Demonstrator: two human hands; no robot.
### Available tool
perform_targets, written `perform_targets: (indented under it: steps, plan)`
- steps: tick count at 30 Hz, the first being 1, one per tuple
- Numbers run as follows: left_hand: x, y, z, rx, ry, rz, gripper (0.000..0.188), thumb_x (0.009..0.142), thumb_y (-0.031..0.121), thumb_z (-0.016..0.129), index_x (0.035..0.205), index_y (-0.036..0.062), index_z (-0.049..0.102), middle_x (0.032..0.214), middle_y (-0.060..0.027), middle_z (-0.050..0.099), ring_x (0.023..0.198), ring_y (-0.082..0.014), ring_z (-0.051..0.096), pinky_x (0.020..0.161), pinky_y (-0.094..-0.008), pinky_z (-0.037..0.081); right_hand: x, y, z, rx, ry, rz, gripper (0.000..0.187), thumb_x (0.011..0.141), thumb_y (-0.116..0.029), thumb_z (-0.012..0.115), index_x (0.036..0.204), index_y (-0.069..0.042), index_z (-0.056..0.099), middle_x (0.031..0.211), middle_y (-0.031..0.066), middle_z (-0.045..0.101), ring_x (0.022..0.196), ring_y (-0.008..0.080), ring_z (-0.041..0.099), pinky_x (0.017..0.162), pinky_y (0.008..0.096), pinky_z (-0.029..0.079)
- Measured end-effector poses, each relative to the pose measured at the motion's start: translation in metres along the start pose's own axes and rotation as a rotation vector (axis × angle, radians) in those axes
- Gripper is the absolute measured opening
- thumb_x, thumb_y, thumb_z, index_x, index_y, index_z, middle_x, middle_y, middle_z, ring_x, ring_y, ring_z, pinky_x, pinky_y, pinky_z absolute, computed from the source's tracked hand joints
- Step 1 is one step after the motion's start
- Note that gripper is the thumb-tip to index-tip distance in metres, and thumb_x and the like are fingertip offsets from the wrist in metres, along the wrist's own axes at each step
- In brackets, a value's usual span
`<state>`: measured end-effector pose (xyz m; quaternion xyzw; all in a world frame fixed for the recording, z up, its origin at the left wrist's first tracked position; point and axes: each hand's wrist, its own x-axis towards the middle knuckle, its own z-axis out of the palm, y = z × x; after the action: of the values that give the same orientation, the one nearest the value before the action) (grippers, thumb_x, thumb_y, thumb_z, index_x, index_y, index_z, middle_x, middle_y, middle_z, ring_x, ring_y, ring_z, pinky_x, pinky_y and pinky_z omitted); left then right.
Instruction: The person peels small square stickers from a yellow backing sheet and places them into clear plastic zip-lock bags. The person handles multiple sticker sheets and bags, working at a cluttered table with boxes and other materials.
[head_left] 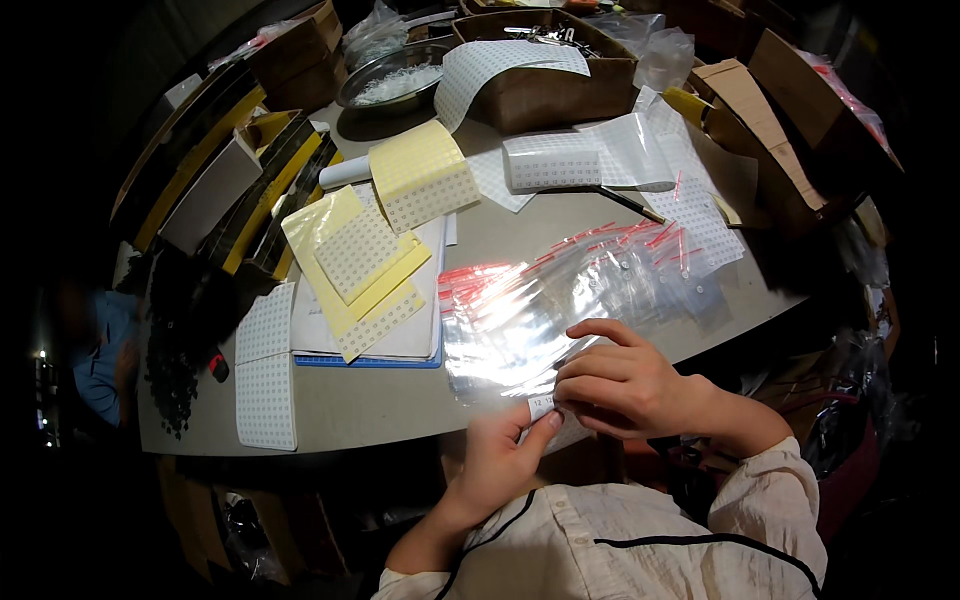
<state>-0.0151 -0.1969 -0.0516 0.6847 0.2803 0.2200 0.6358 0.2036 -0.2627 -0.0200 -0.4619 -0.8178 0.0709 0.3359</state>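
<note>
My left hand pinches a small white label strip between thumb and fingers at the table's near edge. At the strip's right end my right hand has its fingers curled, thumb and fingertips together, with one finger raised. Whether a single label is between those fingertips is hidden. Just beyond both hands lies a spread pile of clear zip bags with red seal lines, glaring under the light.
Yellow label sheets rest on papers over a blue-edged board. White label sheets and small black pieces lie at left. A pen, a metal bowl and a brown box are farther back; another person sits at left.
</note>
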Motion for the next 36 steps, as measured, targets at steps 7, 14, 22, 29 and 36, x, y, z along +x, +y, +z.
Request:
perform_targets:
  steps: [7, 14, 22, 29, 36]
  plan:
    - [0.002, -0.005, 0.004, -0.007, 0.035, 0.075, 0.017, 0.098, 0.011, 0.068, 0.103, -0.0036, 0.072, 0.073, -0.0009, 0.064, 0.070, -0.0065, 0.052, 0.064, -0.0270, 0.046, 0.004, 0.017, -0.007, 0.034, 0.029, 0.077, 0.018, 0.082, -0.006, 0.074, 0.099, -0.003, 0.067, 0.092, 0.0074, 0.069, 0.086, 0.0230, 0.066, 0.105, 0.0482, 0.046]
    - [0.002, -0.007, 0.002, -0.154, 0.022, -0.028, 0.017, 0.097, 0.011, 0.068, 0.099, -0.0062, 0.071, 0.073, 0.0008, 0.063, 0.070, -0.0056, 0.051, 0.062, -0.0258, 0.045, 0.006, 0.003, 0.000, -0.110, 0.006, -0.060, 0.021, 0.080, -0.007, 0.078, 0.097, -0.004, 0.067, 0.093, 0.0063, 0.069, 0.087, 0.0205, 0.067, 0.102, 0.0486, 0.049]
    - [0.003, -0.010, 0.002, -0.062, -0.013, 0.005, 0.018, 0.098, 0.012, 0.067, 0.097, -0.0052, 0.072, 0.073, 0.0015, 0.061, 0.070, -0.0049, 0.049, 0.061, -0.0256, 0.043, 0.005, 0.009, -0.003, 0.089, 0.013, 0.031, 0.014, 0.083, -0.006, 0.073, 0.096, -0.004, 0.067, 0.089, 0.0060, 0.068, 0.084, 0.0218, 0.066, 0.103, 0.0466, 0.047]
    - [0.006, -0.001, 0.005, -0.079, -0.027, -0.011, 0.022, 0.099, 0.013, 0.067, 0.110, -0.0042, 0.074, 0.086, -0.0045, 0.074, 0.079, -0.0063, 0.059, 0.071, -0.0265, 0.051, 0.000, 0.036, -0.017, 0.011, 0.176, 0.283, 0.011, 0.089, -0.004, 0.066, 0.100, -0.003, 0.066, 0.091, 0.0087, 0.069, 0.089, 0.0290, 0.068, 0.103, 0.0473, 0.049]
    - [0.006, -0.004, 0.005, -0.124, -0.040, -0.001, 0.024, 0.099, 0.013, 0.066, 0.115, -0.0046, 0.072, 0.094, -0.0063, 0.076, 0.086, -0.0070, 0.061, 0.078, -0.0268, 0.052, -0.009, 0.078, -0.036, -0.377, 0.087, 0.372, 0.010, 0.086, -0.005, 0.068, 0.096, -0.003, 0.065, 0.083, 0.0127, 0.067, 0.081, 0.0338, 0.066, 0.110, 0.0484, 0.045]
